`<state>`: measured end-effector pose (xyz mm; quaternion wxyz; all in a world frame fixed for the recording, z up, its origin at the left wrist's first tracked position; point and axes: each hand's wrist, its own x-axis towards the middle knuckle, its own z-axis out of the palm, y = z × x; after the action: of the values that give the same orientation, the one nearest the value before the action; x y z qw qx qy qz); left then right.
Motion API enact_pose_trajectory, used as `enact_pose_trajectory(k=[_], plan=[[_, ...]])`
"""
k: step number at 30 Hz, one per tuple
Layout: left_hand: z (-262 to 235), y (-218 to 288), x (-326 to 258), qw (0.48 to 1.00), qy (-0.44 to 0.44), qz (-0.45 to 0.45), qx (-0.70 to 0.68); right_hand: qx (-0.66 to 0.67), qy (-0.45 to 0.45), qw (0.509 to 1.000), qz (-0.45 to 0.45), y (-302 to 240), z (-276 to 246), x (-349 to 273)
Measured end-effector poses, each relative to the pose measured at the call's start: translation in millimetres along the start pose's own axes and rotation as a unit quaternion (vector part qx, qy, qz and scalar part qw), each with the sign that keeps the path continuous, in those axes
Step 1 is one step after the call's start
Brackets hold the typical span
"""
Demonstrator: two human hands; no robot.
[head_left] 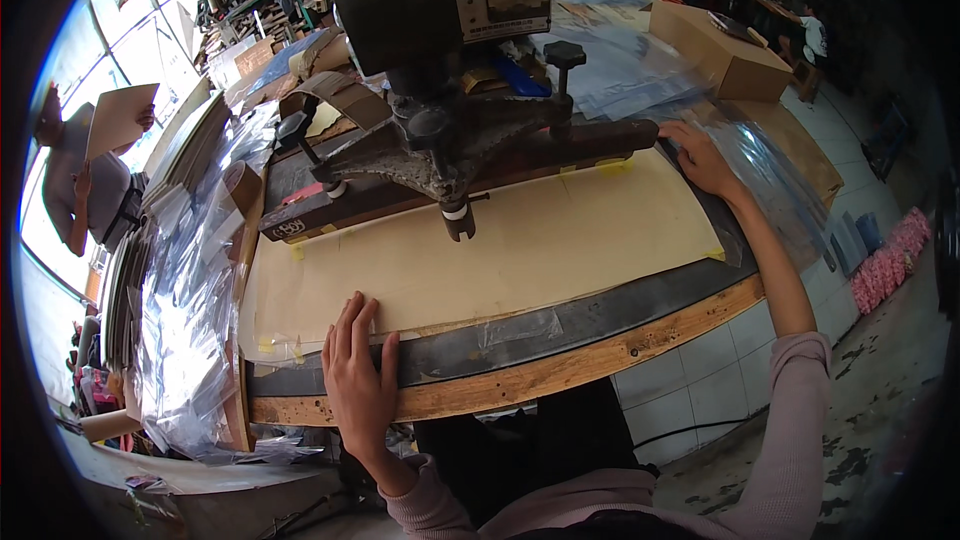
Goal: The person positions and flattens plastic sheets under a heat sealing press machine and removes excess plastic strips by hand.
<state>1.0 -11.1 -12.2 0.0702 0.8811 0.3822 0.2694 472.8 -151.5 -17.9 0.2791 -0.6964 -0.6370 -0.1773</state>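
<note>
A wide cream sheet lies on the dark board of the wood-edged table, with bits of yellow tape at its corners and edges. My left hand rests on the near left edge of the sheet, fingers stretched forward and thumb apart. At the far right corner of the sheet, my right hand reaches to the right end of a long dark bar, its fingers extended; whether they touch the bar or the sheet is hard to tell. A press head with knobs and splayed arms carries the bar across the far part of the sheet.
Crinkled clear plastic and stacked boards crowd the left side. More clear plastic sheets and a cardboard box lie at the back right. A person holding a board stands at far left. A pink bundle sits on the right floor.
</note>
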Motion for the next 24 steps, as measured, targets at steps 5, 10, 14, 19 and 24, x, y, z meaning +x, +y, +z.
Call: enact_pose_trajectory(k=[5,10,14,19,24], plan=[[-1,-1,0,1.0,0.0,-0.005,-0.002,0.047,-0.071,0.992,0.088,-3,-7,2],[0,2,1,1.0,0.001,0.001,-0.004,0.014,-0.044,0.996,0.073,3,-5,-5],[-4,-1,-1,1.0,-0.002,-0.006,-0.001,0.08,-0.079,0.99,0.09,8,-11,-5],[-1,2,2,1.0,0.006,0.02,-0.006,-0.139,-0.014,0.974,0.178,111,-51,-51],[-3,1,0,1.0,0.002,0.019,0.004,-0.302,-0.101,0.832,0.454,137,-98,-83]])
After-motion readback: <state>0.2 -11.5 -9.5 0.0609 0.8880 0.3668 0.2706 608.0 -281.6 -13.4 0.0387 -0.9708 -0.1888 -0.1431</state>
